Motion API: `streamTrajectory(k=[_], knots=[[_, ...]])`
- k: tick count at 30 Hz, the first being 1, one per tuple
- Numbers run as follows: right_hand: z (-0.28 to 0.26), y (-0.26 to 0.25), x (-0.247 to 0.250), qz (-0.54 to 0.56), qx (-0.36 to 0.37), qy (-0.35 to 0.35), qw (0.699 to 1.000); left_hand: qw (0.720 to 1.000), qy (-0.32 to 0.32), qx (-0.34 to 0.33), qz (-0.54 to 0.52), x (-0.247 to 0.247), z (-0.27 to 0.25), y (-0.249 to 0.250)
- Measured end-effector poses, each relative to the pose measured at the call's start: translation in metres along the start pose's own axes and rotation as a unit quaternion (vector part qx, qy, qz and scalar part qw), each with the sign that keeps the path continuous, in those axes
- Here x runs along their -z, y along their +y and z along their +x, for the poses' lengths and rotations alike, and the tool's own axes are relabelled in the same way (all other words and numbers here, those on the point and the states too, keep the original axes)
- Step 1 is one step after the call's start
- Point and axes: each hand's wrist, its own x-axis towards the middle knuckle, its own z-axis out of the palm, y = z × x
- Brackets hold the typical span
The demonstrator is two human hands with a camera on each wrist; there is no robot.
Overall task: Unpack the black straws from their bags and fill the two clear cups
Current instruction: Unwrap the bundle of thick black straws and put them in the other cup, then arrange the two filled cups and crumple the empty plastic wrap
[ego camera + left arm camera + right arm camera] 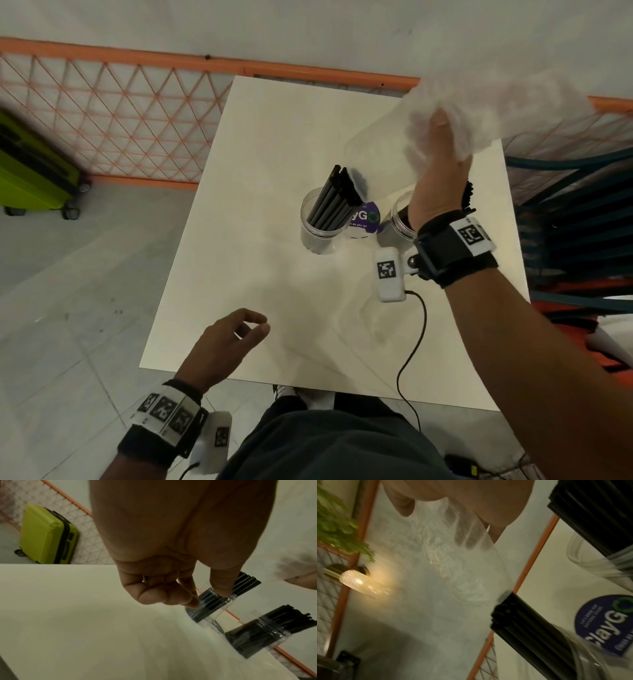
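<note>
Two clear cups stand mid-table, each filled with black straws. The left cup (320, 226) holds a leaning bundle of straws (337, 197). The right cup (397, 222) is partly hidden behind my right wrist. My right hand (440, 137) is raised above the cups and grips a crumpled clear plastic bag (496, 113). The bag's (453, 568) loose end hangs down to the tops of the left cup's straws (530, 628). My left hand (251, 327) hovers over the near left of the table (274, 137), fingers (163, 595) loosely curled and holding nothing.
A round purple sticker (363, 219) lies between the cups. An orange mesh fence (120, 113) runs behind the table, and a green suitcase (30, 171) stands on the floor at the left. Stacked chairs (575, 222) crowd the right edge. A black cable (411, 342) trails over the near edge.
</note>
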Motion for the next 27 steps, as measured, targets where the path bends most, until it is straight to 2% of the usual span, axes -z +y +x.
streamTrajectory(k=[4,6,8,11,13,18,21,24,27], knots=[[-0.01,-0.023,0.016,-0.016,0.029,0.032,0.999,1.0,-0.019,-0.016,0.007,-0.002,0.001,0.007],[-0.021,-0.023,0.026,-0.016,0.021,0.048,0.999,0.999,-0.023,-0.018,0.013,-0.003,0.003,0.012],[-0.035,-0.01,0.039,-0.011,-0.014,0.043,0.999,0.999,-0.027,-0.023,0.016,-0.004,0.004,0.015],[-0.063,0.018,0.066,-0.084,-0.096,0.014,0.992,0.999,-0.037,-0.029,0.013,-0.005,0.005,0.019],[-0.079,0.035,0.091,-0.131,-0.108,0.0,0.985,0.999,-0.037,-0.031,0.013,-0.005,0.005,0.021],[-0.104,0.053,0.143,-0.222,-0.16,0.002,0.962,0.999,-0.039,-0.033,0.009,-0.005,0.006,0.022],[-0.105,0.06,0.156,-0.232,-0.217,0.041,0.947,0.998,-0.046,-0.037,0.018,-0.006,0.007,0.023],[-0.096,0.076,0.166,-0.307,-0.299,0.084,0.9,0.998,-0.046,-0.044,0.025,-0.007,0.009,0.028],[-0.091,0.082,0.173,-0.453,-0.328,0.039,0.828,0.997,-0.046,-0.051,0.027,-0.008,0.012,0.035]])
